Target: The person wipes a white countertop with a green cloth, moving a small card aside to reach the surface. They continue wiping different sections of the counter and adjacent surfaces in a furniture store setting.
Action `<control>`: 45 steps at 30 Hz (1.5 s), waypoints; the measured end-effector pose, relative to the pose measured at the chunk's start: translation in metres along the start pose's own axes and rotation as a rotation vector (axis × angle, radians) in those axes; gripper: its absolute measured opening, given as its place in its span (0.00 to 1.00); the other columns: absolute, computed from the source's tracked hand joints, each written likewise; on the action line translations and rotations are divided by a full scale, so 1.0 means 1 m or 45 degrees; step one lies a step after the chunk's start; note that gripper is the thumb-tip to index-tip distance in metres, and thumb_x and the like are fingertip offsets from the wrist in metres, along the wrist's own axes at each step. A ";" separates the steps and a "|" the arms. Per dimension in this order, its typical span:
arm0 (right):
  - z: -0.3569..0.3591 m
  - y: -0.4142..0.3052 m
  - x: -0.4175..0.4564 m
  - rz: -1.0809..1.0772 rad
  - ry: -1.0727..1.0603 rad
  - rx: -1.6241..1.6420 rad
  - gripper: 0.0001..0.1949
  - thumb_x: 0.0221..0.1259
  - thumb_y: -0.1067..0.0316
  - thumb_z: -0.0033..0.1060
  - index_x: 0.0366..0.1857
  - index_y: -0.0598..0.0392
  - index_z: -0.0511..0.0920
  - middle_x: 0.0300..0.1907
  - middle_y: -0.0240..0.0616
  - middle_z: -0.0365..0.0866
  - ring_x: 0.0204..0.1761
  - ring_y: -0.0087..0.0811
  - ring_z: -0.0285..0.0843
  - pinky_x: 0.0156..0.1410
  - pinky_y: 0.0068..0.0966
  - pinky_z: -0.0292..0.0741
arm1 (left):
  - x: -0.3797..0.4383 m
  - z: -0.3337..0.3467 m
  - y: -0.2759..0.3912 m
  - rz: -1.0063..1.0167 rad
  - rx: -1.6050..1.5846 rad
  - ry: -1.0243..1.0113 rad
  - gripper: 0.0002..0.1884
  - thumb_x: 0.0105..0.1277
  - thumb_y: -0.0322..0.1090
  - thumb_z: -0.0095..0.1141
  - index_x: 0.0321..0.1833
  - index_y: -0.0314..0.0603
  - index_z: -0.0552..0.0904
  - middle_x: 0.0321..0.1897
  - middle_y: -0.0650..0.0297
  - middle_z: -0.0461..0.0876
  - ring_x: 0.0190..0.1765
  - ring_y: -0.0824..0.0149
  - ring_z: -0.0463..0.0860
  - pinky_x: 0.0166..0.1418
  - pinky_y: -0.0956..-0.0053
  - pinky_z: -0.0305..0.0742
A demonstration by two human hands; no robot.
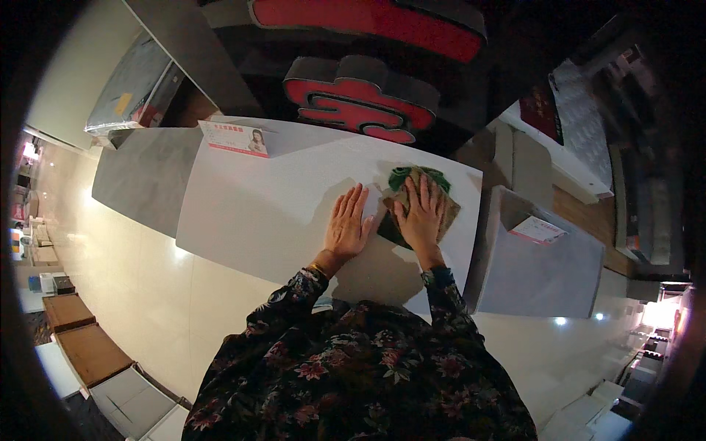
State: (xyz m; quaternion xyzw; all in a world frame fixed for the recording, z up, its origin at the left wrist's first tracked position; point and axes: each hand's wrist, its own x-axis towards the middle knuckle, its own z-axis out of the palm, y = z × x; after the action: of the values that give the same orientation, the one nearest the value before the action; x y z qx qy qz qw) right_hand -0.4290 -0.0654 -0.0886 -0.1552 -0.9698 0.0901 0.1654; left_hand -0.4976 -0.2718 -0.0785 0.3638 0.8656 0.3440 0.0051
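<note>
A long white surface (265,204) with rounded bends from the lens lies before me. My left hand (347,223) rests flat on or just over it, fingers together and thumb a little apart, with nothing held. To its right, my right hand (422,212) lies spread on a crumpled brown and green cloth (449,212), pressing it against the white top. Part of the cloth is hidden under the palm and fingers. Dark shadows of my arms fall on the surface.
A printed card (234,139) stands at the white top's back left. Grey surfaces flank it at left (146,176) and right (543,275); another card (538,230) stands on the right one. Large red raised characters (358,105) are behind. Brown boxes (91,353) are at lower left.
</note>
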 end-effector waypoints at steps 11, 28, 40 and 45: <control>-0.007 -0.043 -0.115 -0.044 -0.189 -0.087 0.37 0.75 0.42 0.57 0.85 0.40 0.62 0.90 0.44 0.45 0.89 0.59 0.40 0.86 0.68 0.44 | -0.006 0.000 -0.002 0.077 -0.023 0.034 0.34 0.83 0.47 0.49 0.85 0.37 0.61 0.84 0.48 0.62 0.87 0.47 0.58 0.89 0.49 0.48; 0.006 -0.058 -0.029 -0.006 -0.132 0.086 0.33 0.73 0.47 0.64 0.81 0.36 0.70 0.90 0.37 0.46 0.88 0.53 0.45 0.86 0.66 0.45 | -0.035 -0.016 -0.013 0.179 -0.105 -0.136 0.34 0.82 0.44 0.51 0.86 0.39 0.60 0.86 0.47 0.57 0.87 0.46 0.57 0.89 0.50 0.49; -0.016 -0.090 -0.137 0.111 -0.196 -0.190 0.40 0.70 0.43 0.62 0.85 0.37 0.63 0.90 0.43 0.44 0.89 0.58 0.40 0.85 0.70 0.44 | -0.051 -0.024 -0.020 0.221 -0.147 -0.093 0.32 0.82 0.44 0.48 0.83 0.35 0.64 0.83 0.45 0.64 0.85 0.46 0.61 0.89 0.50 0.51; -0.006 -0.145 -0.122 0.013 -0.246 0.154 0.40 0.66 0.45 0.65 0.82 0.48 0.67 0.88 0.47 0.50 0.88 0.60 0.42 0.84 0.72 0.44 | -0.050 -0.026 -0.030 0.281 -0.263 -0.077 0.29 0.83 0.44 0.45 0.81 0.34 0.67 0.81 0.44 0.66 0.84 0.43 0.62 0.88 0.49 0.53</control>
State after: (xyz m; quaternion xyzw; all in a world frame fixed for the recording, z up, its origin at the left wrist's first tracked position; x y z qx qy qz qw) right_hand -0.3570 -0.2403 -0.0862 -0.1406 -0.9731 0.1639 0.0798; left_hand -0.4863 -0.3339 -0.0890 0.4646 0.7798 0.4185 0.0308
